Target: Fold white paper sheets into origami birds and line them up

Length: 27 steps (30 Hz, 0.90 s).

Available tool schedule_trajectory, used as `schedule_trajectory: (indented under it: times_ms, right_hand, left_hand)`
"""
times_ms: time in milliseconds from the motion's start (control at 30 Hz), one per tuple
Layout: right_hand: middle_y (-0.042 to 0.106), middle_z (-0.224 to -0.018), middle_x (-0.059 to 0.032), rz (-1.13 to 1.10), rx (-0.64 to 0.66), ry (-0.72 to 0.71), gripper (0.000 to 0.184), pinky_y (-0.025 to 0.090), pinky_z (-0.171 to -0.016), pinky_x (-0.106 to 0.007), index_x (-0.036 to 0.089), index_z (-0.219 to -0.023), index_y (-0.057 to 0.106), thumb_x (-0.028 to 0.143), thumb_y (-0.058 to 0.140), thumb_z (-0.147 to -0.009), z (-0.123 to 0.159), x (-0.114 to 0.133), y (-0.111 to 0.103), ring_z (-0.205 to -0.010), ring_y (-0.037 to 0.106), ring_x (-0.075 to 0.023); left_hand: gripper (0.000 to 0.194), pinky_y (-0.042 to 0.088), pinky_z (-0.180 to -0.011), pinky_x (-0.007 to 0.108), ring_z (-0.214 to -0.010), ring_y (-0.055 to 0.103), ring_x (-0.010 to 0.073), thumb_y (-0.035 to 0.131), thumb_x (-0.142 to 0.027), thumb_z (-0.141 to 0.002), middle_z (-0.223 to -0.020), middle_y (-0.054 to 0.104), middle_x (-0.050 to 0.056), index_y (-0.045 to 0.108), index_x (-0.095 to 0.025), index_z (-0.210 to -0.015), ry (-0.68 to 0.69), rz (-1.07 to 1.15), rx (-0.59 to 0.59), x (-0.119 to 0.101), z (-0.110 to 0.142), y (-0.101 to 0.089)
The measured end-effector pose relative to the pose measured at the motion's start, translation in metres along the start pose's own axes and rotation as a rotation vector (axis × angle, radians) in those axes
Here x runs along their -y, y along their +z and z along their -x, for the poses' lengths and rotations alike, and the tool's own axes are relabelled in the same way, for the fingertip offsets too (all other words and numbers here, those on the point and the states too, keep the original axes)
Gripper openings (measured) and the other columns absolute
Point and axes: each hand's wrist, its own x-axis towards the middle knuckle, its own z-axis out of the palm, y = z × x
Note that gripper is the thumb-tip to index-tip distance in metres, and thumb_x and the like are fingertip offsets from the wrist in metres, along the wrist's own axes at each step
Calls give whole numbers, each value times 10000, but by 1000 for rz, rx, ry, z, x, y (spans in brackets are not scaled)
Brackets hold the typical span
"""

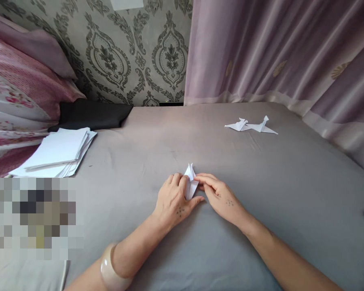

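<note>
A small piece of folded white paper (192, 186) with pointed upper tips lies on the grey sheet between my hands. My left hand (173, 199) is closed over its left side, fingers bent down onto it and thumb stretched out to the right below it. At the paper's right edge, the fingertips of my right hand (222, 195) pinch the fold. The fingers partly cover the paper, so its lower left part is hidden. Two finished-looking white paper cranes (237, 125) (262, 126) rest farther back on the right.
A stack of white paper sheets (59, 149) lies at the left, in front of a black folded item (94, 114). Purple curtains (245, 48) hang behind the grey sheet (145, 149) on the right. A pixelated patch hides the area at lower left.
</note>
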Motion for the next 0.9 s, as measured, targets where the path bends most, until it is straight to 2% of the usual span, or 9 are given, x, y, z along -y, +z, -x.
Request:
schedule_trajectory:
  times_ms: [67, 133, 233, 333, 433, 500, 633, 767, 900]
  right_hand:
    - [579, -1285, -46, -161, 16, 48, 316, 486, -987, -343, 246, -1156, 616, 218, 402, -926, 0, 7, 1, -1113, 603, -162]
    - [612, -1246, -61, -276, 43, 69, 298, 485, -993, -361, 236, -1178, 593, 256, 435, -926, 2, 14, 2, -1120, 604, -173]
    - [619, -1242, -60, -345, 53, -5, 297, 444, -1043, -365, 240, -1202, 564, 279, 473, -922, 5, 21, 2, -1179, 567, -172]
    - [623, -1203, -70, -272, -136, -67, 268, 456, -1018, -370, 236, -1157, 571, 319, 518, -908, 7, 21, 1, -1139, 582, -180]
    - [627, -1122, -89, -163, -394, 14, 276, 479, -957, -380, 216, -1072, 576, 393, 591, -862, 5, 17, 0, -1064, 601, -200]
    - [627, -1124, -100, -229, -364, 114, 352, 476, -950, -379, 208, -1086, 548, 429, 633, -825, 2, 16, 0, -1071, 599, -208]
    - [652, -1159, -92, -540, -130, 176, 462, 467, -962, -354, 210, -1172, 487, 401, 676, -796, -2, 18, 6, -1088, 612, -198]
    - [715, -1020, -59, -570, -199, 168, 395, 489, -886, -338, 202, -1135, 521, 382, 661, -812, -3, 17, 6, -952, 665, -188]
    - [726, -961, -57, -474, -165, 242, 385, 503, -811, -336, 185, -1126, 533, 376, 649, -812, -4, 12, -3, -869, 679, -192]
  left_hand:
    - [444, 480, -802, 385, -913, 556, 262, 621, -506, -807, -1012, 611, 110, 560, -146, -1059, -18, 33, -15, 0, 1, 0]
    - [313, 471, -799, 370, -904, 569, 246, 576, -396, -855, -990, 630, 99, 578, -150, -1048, -67, 128, -32, 0, 1, -2]
    - [234, 462, -734, 306, -783, 590, 184, 469, -323, -917, -844, 654, 53, 633, -161, -963, -242, 468, -36, -1, -2, -8]
    - [266, 460, -687, 248, -752, 591, 150, 517, -365, -900, -799, 660, 38, 672, -149, -908, -444, 962, -50, -1, -8, -16]
    - [265, 466, -659, 211, -771, 593, 134, 634, -384, -832, -843, 661, 41, 693, -142, -920, -607, 1355, -69, -1, -12, -19]
    - [255, 469, -646, 200, -754, 593, 121, 687, -365, -795, -843, 656, 35, 701, -145, -922, -671, 1503, -79, -1, -13, -19]
    - [253, 477, -657, 212, -747, 607, 126, 722, -350, -768, -831, 663, 38, 711, -143, -912, -673, 1605, -19, -7, -10, -18]
    - [284, 474, -698, 235, -736, 612, 134, 745, -369, -738, -830, 685, 51, 703, -132, -889, -677, 1556, 87, -14, -7, -20]
    - [372, 472, -686, 242, -744, 617, 135, 779, -378, -692, -927, 685, 67, 658, -137, -949, -716, 1448, 54, -11, -10, -22]
